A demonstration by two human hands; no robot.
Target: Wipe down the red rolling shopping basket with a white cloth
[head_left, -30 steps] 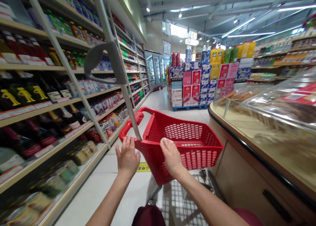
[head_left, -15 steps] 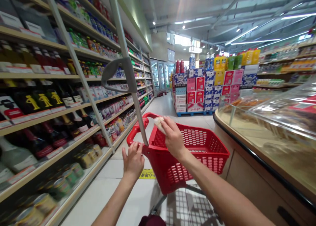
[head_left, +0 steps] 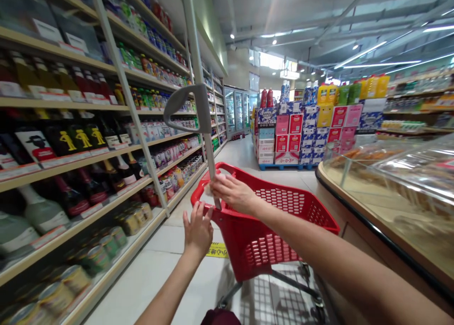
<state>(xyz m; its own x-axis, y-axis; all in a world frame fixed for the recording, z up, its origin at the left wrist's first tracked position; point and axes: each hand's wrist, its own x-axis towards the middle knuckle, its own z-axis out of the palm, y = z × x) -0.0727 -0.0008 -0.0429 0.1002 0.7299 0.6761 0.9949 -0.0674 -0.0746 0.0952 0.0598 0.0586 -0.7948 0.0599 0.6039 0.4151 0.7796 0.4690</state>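
Observation:
A red plastic shopping cart (head_left: 269,244) with perforated basket sides stands in front of me. Its red handle (head_left: 196,196) is at the near left corner, where the fingers of my left hand (head_left: 198,230) hook over the edge. A grey metal pole (head_left: 209,159) rises from the cart and carries a grey loop-shaped plastic grip (head_left: 202,108). My right hand (head_left: 236,195) is closed on a crumpled whitish cloth (head_left: 207,189), pressed around the pole's lower part. Most of the cloth is hidden by the fingers; it could be a paper wipe.
Shelves (head_left: 138,147) of bottles and cans line the left side. A curved glass display counter (head_left: 349,173) borders the right. Farther ahead, stacked drink cartons (head_left: 289,136) stand on a blue pallet (head_left: 280,166). A yellow floor sticker (head_left: 217,250) lies beside the cart.
My right hand has moved left with the cloth, from above the basket to the pole. The left hand stays at the handle. The view has turned slightly left.

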